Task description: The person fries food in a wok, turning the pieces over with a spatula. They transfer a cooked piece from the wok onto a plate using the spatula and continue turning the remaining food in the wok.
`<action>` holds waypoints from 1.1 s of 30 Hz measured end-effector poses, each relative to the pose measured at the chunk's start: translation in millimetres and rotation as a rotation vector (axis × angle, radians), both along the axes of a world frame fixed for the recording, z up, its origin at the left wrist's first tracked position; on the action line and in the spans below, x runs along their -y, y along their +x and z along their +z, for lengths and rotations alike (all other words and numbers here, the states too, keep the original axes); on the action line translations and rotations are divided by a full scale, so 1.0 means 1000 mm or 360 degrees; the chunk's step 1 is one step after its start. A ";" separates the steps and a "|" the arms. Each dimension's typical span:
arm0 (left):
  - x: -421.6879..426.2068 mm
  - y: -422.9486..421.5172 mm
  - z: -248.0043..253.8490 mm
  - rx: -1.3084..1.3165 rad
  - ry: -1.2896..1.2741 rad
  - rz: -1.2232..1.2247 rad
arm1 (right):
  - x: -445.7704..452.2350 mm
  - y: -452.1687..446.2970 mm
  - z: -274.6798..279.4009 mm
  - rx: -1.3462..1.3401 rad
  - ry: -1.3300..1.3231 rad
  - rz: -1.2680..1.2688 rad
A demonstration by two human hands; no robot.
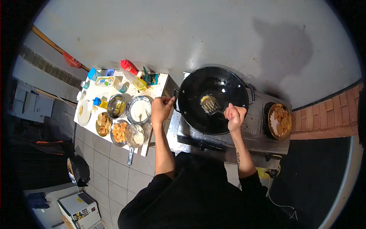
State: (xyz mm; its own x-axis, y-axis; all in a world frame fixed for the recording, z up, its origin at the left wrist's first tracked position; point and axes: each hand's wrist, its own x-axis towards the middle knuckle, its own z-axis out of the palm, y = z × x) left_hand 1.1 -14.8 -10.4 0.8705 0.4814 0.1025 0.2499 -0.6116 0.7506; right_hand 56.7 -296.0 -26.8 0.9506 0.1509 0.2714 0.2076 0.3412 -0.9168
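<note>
A large black wok [190, 114] sits on the left side of a metal stove. My left hand [162, 110] is closed at the wok's left loop handle, fingers pinched on it. Over the wok's right part, my right hand [234, 115] is wrapped round the handle of a slotted spatula [210, 105]. The spatula's head rests low in the wok, touching a small yellowish bit of food [205, 98]. Most of the spatula's handle is hidden by my right hand.
Left of the stove, a white table [154, 82] holds a bowl of white batter [140, 110], a sieve [135, 136], plates of food and bottles. A plate of fried food [280, 121] stands on the stove's right side. A grey wall rises behind.
</note>
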 end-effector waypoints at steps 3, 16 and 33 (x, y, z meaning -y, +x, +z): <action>0.000 0.001 0.006 -0.0036 -0.0021 0.0014 | 0.000 0.002 0.005 0.0043 -0.0014 0.0010; -0.005 0.006 -0.005 -0.0067 -0.0095 -0.0063 | 0.010 0.008 0.016 0.0115 0.0216 -0.0098; -0.007 0.007 -0.002 -0.0042 -0.0136 -0.0136 | -0.001 0.005 0.002 0.0012 0.0017 -0.0049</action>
State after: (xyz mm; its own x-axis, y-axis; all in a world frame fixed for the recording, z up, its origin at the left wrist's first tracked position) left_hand 8.3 -7.4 -12.5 0.9106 0.4113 0.0408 0.2199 -0.5656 0.7948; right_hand 62.1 -294.6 -24.6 0.9526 0.1185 0.2803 0.2253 0.3442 -0.9114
